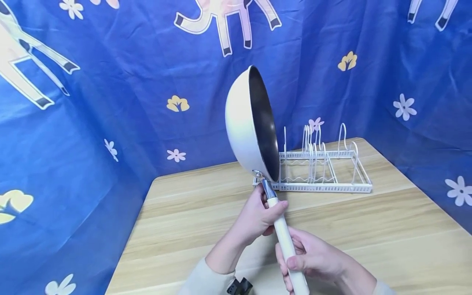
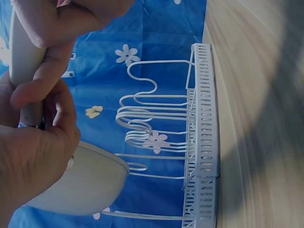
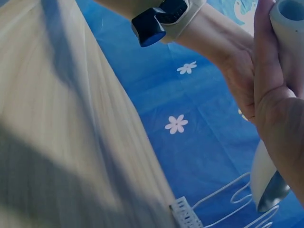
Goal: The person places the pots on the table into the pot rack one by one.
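Observation:
A white frying pan (image 1: 241,123) with a dark inside is held up on its edge, bowl upward and its open side facing right. My left hand (image 1: 256,215) grips the pale handle near the metal joint, thumb across the top. Lower down, my right hand (image 1: 313,256) holds the same handle close to its end, thumb on its upper side. In the left wrist view the white outside of the pan (image 2: 80,185) shows below the left hand (image 2: 35,156). From the right wrist, the hollow handle end (image 3: 290,10) stands out past the right hand (image 3: 280,104).
A white wire rack (image 1: 324,187) with several upright loops stands at the back right of the wooden table (image 1: 191,213), partly behind the pan. A blue patterned curtain (image 1: 140,82) surrounds the table's back and sides. A black device (image 3: 151,31) sits on the left wrist.

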The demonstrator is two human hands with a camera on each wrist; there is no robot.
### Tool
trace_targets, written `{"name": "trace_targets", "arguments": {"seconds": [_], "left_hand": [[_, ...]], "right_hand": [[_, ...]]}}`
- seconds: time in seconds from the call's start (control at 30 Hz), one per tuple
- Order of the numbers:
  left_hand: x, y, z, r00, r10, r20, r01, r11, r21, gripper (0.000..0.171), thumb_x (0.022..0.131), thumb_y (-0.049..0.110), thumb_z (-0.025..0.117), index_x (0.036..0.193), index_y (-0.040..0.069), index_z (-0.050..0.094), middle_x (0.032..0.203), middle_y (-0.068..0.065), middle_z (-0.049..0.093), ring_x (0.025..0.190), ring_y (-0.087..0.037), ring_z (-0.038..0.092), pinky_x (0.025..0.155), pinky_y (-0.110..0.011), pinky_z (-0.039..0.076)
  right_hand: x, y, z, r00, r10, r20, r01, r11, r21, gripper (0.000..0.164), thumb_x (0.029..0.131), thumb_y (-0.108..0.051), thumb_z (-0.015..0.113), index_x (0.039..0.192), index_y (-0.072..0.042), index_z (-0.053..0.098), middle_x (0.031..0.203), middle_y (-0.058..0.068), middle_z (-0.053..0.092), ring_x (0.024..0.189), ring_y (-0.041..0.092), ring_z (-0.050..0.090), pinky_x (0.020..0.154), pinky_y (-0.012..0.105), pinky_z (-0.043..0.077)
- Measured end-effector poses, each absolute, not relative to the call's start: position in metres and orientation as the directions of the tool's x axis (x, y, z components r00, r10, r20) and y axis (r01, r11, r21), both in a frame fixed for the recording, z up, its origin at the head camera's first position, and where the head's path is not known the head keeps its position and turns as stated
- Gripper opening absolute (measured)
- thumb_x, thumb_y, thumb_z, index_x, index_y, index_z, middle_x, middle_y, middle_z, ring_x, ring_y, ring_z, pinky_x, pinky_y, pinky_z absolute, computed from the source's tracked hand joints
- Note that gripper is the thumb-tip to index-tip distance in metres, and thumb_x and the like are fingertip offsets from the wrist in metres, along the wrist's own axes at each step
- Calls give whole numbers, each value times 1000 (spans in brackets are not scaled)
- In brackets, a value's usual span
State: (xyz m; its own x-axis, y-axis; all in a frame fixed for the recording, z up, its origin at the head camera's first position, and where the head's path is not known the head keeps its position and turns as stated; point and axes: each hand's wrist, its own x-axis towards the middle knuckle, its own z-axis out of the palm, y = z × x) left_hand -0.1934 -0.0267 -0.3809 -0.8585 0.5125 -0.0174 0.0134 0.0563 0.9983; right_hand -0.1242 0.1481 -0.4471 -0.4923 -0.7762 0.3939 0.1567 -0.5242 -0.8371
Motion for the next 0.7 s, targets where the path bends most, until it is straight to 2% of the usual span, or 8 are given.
{"name": "trace_targets", "arguments": {"seconds": [0.13,0.3,0.47,0.57,0.7], "left_hand": [[-197,-20,-385,-849,527,-23,-5,35,999,45,89,24,76,114,12,39,65,3,46,39,-12,37,32,-26,29],[-199,-12,-389,-853,522,-34,-10,48,999,46,88,24,77,114,14,40,68,3,47,40,-11,37,31,-25,29],[-203,-6,-395,-854,518,-47,-13,70,997,46,87,27,77,111,14,41,68,3,49,37,-11,38,30,-25,28],[-207,-4,-400,-856,515,-48,-6,83,997,45,88,28,77,110,12,41,68,2,50,35,-12,38,29,-28,28],[-212,-2,-407,-860,508,-51,1,102,995,44,89,27,75,109,9,41,69,0,50,33,-12,39,28,-29,30]], "right_hand": [[-128,153,-452,-470,-777,419,182,-549,-816,53,105,-4,44,149,1,15,106,0,63,88,18,75,69,66,55],[-133,157,-460,-438,-772,462,184,-579,-794,54,105,-4,41,149,2,9,109,1,61,92,17,75,67,69,54],[-135,159,-466,-435,-768,470,210,-594,-777,54,105,-3,38,150,1,7,109,1,60,93,18,74,65,73,52],[-137,161,-471,-443,-768,462,234,-596,-768,51,106,-2,35,149,1,7,110,2,62,94,19,74,67,72,53],[-140,162,-476,-456,-769,448,265,-598,-757,48,106,0,32,147,1,8,112,1,63,94,19,74,73,63,60]]}}
